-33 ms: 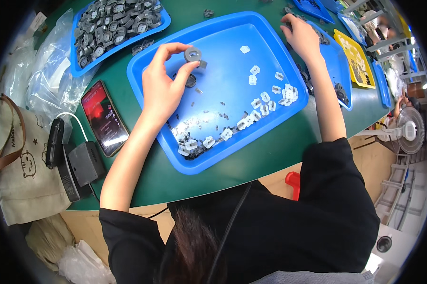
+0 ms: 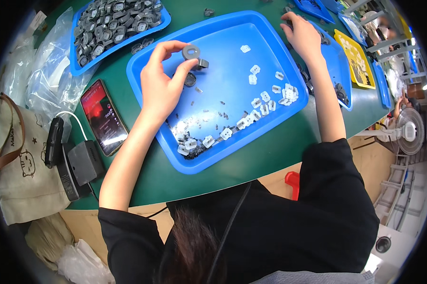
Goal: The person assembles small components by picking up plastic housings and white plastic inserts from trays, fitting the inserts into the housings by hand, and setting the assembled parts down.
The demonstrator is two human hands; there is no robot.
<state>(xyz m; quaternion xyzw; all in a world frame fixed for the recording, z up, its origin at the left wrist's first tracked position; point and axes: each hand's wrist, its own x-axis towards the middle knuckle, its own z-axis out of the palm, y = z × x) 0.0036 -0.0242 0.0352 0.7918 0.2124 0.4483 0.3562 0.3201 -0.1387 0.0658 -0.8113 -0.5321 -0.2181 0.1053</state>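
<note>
Over the left part of a blue tray [image 2: 232, 35], my left hand [image 2: 160, 83] pinches a round grey plastic part [image 2: 191, 52] with a hole in its middle. Another grey piece [image 2: 202, 64] shows right by the thumb tip; whether it is held too I cannot tell. Just below the fingers is a further dark grey part [image 2: 190, 79]. White translucent plastic pieces [image 2: 256, 104] and tiny dark bits [image 2: 194, 152] lie in the tray. My right hand [image 2: 304, 35] reaches past the tray's far right corner, beside dark grey parts, thumb and forefinger apart with nothing visible between them.
A blue tray heaped with grey parts [image 2: 114, 28] stands at the far left. A phone [image 2: 104, 117], a grey box-shaped device [image 2: 85, 162] and a cloth bag [image 2: 28, 175] are at the left. Beyond my right arm are a blue tray [image 2: 334, 61] and a yellow tray [image 2: 353, 57].
The round grey part in my left hand has tilted and shifted slightly left and up. The grey piece by the thumb shows more fully. My right hand has barely moved.
</note>
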